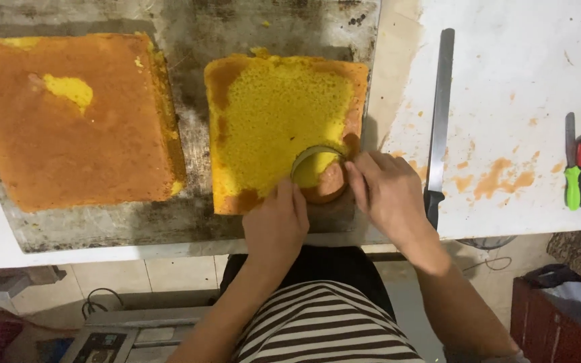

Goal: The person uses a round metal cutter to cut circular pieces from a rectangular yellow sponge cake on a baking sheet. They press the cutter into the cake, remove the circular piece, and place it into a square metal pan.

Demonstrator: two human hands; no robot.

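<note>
Pressing down, both hands grip a round metal cutter ring (317, 168) at the near right corner of the smaller yellow sponge slab (280, 128); left hand (276, 222) fingers curled on its near rim, right hand (386, 195) pinching its right edge. Larger brown slab (68, 121) left, long knife (438, 121) right.

Below the bench (75, 252) edge, down by my left elbow, I see 1 flat grey device with a small dark panel (99, 346) on its top face, too blurred to tell whether it is a screen. I see no packages, labels or signs.
</note>
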